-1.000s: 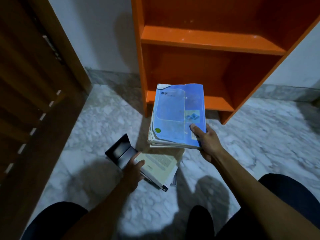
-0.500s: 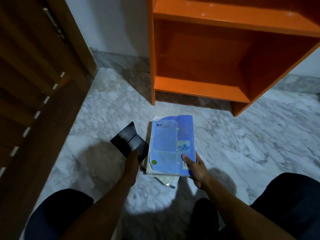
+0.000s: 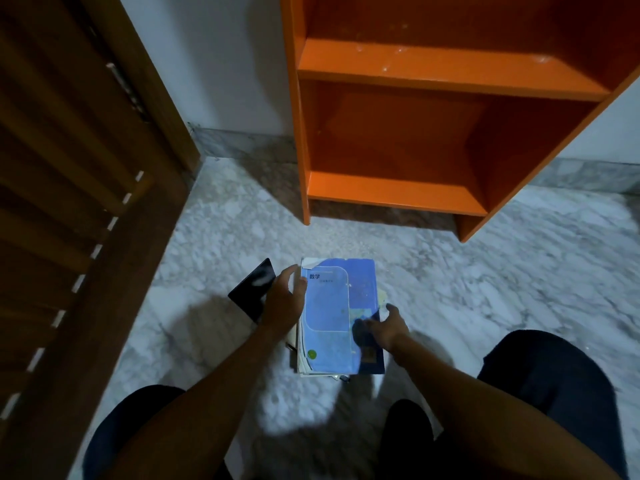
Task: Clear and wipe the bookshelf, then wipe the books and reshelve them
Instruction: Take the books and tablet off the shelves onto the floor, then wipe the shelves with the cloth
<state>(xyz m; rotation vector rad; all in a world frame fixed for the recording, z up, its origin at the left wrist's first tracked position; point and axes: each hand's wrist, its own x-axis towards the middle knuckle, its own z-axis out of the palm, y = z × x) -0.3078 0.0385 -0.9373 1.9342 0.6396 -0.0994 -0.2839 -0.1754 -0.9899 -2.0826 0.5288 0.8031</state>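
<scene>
A stack of books topped by a blue paperback (image 3: 337, 306) lies on the marble floor in front of me. My left hand (image 3: 284, 299) rests against the stack's left edge, thumb on the blue cover and fingers loosely extended. On the right side, my right hand (image 3: 382, 327) lies with its fingers spread over the cover and the thumb lifted. The orange bookshelf (image 3: 443, 69) stands against the wall beyond, both visible shelves bare, with pale dusty specks on the upper board.
A flat black book or case (image 3: 251, 291) lies on the floor, partly under my left hand. A brown wooden door (image 3: 69, 188) fills the left side. My knees (image 3: 547, 379) frame the stack at the bottom.
The blue-topped stack came down from mid-air in my right hand onto the books on the floor. My left hand shifted from the lower books to the stack's left edge.
</scene>
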